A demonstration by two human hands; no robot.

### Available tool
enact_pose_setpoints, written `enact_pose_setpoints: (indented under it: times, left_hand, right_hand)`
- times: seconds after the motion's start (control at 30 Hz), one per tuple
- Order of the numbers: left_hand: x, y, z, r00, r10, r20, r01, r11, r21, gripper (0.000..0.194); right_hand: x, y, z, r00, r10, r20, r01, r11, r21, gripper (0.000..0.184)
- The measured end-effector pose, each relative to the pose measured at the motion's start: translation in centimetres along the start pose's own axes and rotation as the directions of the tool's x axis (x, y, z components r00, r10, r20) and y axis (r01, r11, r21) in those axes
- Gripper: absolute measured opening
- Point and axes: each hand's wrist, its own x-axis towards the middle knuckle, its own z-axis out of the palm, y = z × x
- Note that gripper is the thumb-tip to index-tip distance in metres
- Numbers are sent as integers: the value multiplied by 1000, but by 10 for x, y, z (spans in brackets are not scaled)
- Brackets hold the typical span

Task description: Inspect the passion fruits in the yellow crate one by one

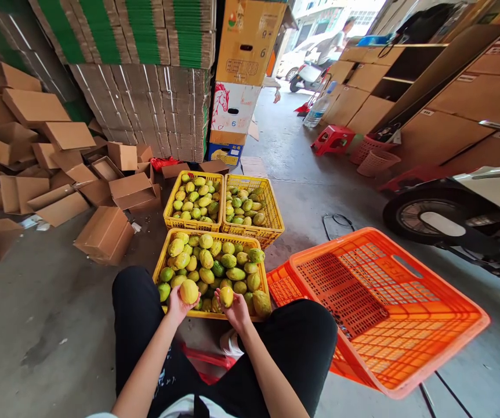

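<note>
My left hand (177, 305) cups a round, smooth yellow fruit (189, 291) with its fingers wrapped round the side. A smaller yellow fruit with greenish tones (226, 296) is gripped in my right hand (238, 312). Both hands are over the near edge of a yellow plastic crate (162, 253), which is full of oval yellow and green fruits (206, 259); their exact kind is unclear. Touching its far side are two more yellow crates, one at left (168, 216) and one at right (278, 213), both holding similar fruit.
A large orange crate (439, 367) stands tilted by my right knee. Cardboard boxes (104, 235) lie heaped at left, below stacked flattened cartons (141, 110). A motorbike wheel (424, 212), pink baskets (378, 162) and a red stool (332, 139) are at right. A person (334, 46) is outside.
</note>
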Motion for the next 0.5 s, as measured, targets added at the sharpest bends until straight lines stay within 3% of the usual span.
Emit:
enact_pose_setpoints:
  times: [0.1, 0.27, 0.4, 0.5]
  left_hand:
    - [0, -2, 1, 999, 12, 30, -12, 1000, -1, 28]
    - [-3, -1, 0, 998, 67, -21, -67, 998, 9, 18]
    - [-6, 0, 1, 995, -14, 95, 7, 997, 72, 23]
    - [-8, -1, 2, 994, -56, 97, 42, 990, 138, 25]
  right_hand:
    - [2, 3, -2, 999, -23, -26, 22, 999, -33, 25]
    - [0, 8, -4, 991, -89, -96, 87, 996, -20, 24]
    - [-2, 8, -4, 993, -6, -117, 4, 1000, -17, 20]
    - [-4, 8, 0, 985, 31, -169, -34, 999, -18, 11]
